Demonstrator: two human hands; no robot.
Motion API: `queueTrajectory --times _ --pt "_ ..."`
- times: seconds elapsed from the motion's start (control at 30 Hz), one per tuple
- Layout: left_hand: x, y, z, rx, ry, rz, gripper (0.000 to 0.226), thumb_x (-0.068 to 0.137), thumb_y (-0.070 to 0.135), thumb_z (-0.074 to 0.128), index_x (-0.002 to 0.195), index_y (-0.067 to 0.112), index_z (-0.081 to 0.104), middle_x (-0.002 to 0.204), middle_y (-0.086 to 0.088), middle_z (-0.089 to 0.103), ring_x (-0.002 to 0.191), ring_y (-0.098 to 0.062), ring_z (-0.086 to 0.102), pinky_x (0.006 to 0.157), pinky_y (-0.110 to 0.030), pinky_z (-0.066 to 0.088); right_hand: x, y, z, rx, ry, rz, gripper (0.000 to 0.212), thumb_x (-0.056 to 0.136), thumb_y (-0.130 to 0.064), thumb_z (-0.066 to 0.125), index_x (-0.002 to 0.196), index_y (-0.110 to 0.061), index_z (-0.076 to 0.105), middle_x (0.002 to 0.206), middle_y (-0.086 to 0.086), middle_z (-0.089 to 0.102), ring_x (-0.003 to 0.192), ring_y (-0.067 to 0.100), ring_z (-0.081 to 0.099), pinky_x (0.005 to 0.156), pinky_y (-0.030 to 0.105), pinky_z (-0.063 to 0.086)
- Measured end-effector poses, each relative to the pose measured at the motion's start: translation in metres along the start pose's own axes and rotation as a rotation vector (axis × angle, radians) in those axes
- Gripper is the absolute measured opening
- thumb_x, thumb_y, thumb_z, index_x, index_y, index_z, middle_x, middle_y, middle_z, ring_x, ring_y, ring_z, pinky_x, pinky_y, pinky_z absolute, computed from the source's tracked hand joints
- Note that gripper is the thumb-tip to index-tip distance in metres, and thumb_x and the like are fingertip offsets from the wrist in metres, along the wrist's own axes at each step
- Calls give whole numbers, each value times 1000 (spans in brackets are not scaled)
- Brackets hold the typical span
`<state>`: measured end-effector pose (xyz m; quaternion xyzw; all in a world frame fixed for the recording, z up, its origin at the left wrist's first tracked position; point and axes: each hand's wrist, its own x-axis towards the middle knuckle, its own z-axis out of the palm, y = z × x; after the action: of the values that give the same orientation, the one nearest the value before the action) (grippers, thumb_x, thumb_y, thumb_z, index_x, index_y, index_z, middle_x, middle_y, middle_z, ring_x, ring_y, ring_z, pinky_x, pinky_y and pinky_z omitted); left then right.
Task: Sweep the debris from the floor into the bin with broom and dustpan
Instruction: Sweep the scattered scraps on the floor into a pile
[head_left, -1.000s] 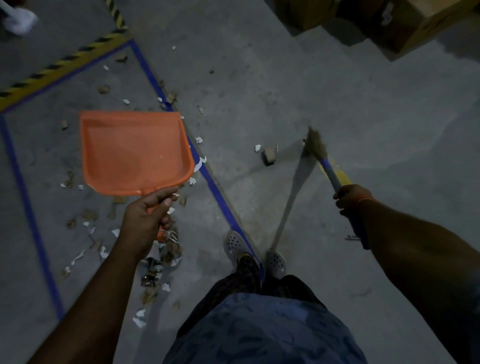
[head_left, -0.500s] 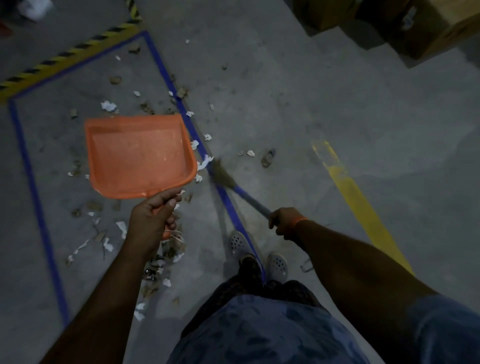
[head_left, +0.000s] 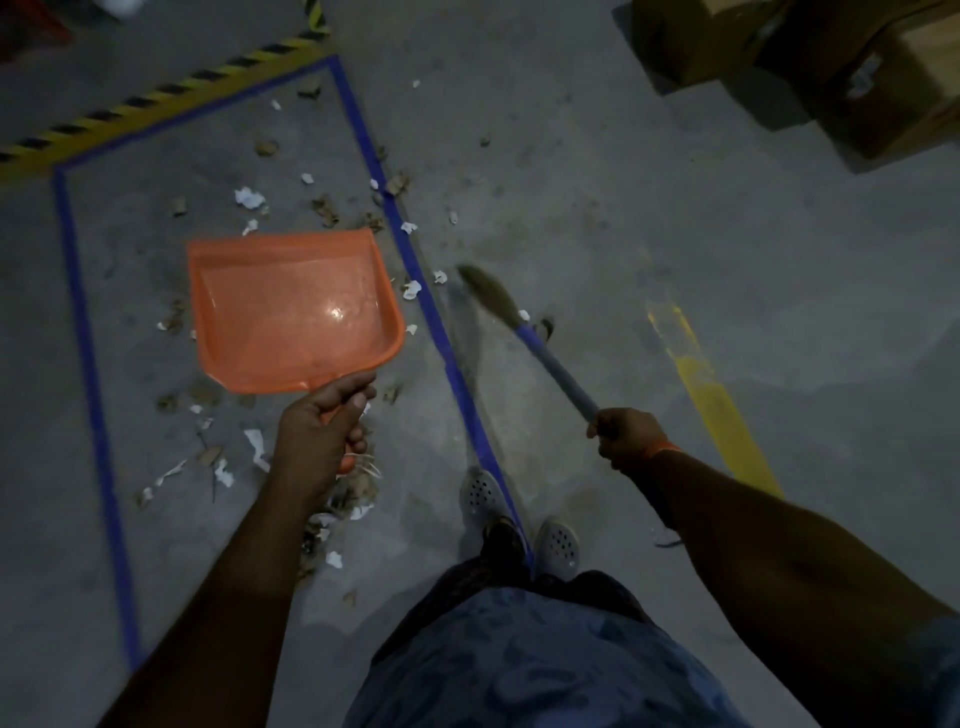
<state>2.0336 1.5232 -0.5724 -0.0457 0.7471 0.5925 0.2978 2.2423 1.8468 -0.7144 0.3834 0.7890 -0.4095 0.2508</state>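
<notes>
Orange plastic dustpan (head_left: 291, 306), light and stiff, hangs above scattered paper-and-leaf debris (head_left: 249, 200); my left hand (head_left: 322, 436) curls shut around its handle. My right hand (head_left: 626, 436) clenches the blue-handled straw broom (head_left: 524, 332), bristles beside blue floor tape (head_left: 415, 270).

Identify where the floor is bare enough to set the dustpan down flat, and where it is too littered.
Bare: concrete between the blue tape line and yellow stripe, toward the cardboard boxes. Crowded: inside the tape, debris around the dustpan and left hand.
</notes>
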Motion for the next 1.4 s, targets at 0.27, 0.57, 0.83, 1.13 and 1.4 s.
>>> queueTrajectory --times 0.27,0.57,0.83,1.13,1.4 --pt "6 1 2 6 -1 21 29 100 6 56 125 13 68 102 -2 71 50 -8 45 40 -16 36 -10 45 -28 9 60 260 21 74 2 72 83 -17 72 89 12 67 61 25 67 53 31 57" --pt "9 5 -14 -19 8 14 26 100 8 56 116 22 72 99 6 74 49 -7 44 40 -15 30 -3 0 17 -252 -193 82 19 78 -5 72 88 -21 68 99 5 63 71 16 61 41 12 44" --pt "23 11 -46 -37 53 15 26 101 10 56 120 20 70 97 7 74 49 -8 45 41 -17 32 21 -87 39 -388 -311 -197 26 80 -4 68 101 -18 71 112 6 61 87 22 65 68 25 57" --pt "45 34 -59 -53 62 70 27 101 10 57 125 16 69 100 2 71 50 -8 45 43 -19 37 32 -98 -9 -178 -89 -128 25 79 2 64 89 -19 71 90 6 64 56 13 61 41 13 44" --pt "78 45 -60 -63 109 61 28 100 8 57 126 13 68 90 -7 64 49 -8 45 40 -18 35 82 -101 -60 -47 38 127 20 76 2 73 91 -12 73 100 12 66 74 29 69 64 39 61"
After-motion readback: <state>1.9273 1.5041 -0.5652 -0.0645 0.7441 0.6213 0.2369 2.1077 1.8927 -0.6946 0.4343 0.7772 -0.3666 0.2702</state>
